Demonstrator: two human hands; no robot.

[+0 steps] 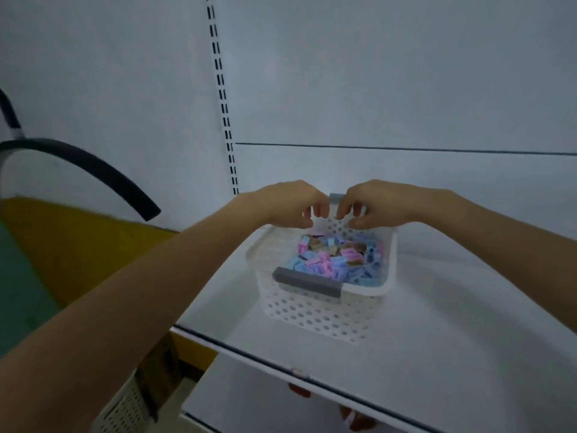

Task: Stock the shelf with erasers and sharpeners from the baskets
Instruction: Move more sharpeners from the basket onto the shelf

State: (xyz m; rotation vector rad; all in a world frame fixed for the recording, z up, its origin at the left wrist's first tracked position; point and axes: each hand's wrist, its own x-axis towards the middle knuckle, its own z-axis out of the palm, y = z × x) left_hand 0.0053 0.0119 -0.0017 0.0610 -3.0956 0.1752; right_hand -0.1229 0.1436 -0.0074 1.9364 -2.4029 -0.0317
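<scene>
A white perforated basket [315, 310] with grey handles stands on the white shelf [437, 323]. It holds several small blue, pink and brown sharpeners [338, 257]. Both my hands reach over to the basket's far rim. My left hand [290, 204] curls its fingers over that rim, left of the far grey handle [336, 197]. My right hand [371, 204] curls over the rim on the handle's right side. What the fingertips pinch is hidden behind the rim.
A slotted upright [223, 98] runs up the white back panel. A black curved cart handle [93, 170] sits at the left over a yellow and green floor. A lower shelf [249, 398] and another perforated basket [125, 407] lie below.
</scene>
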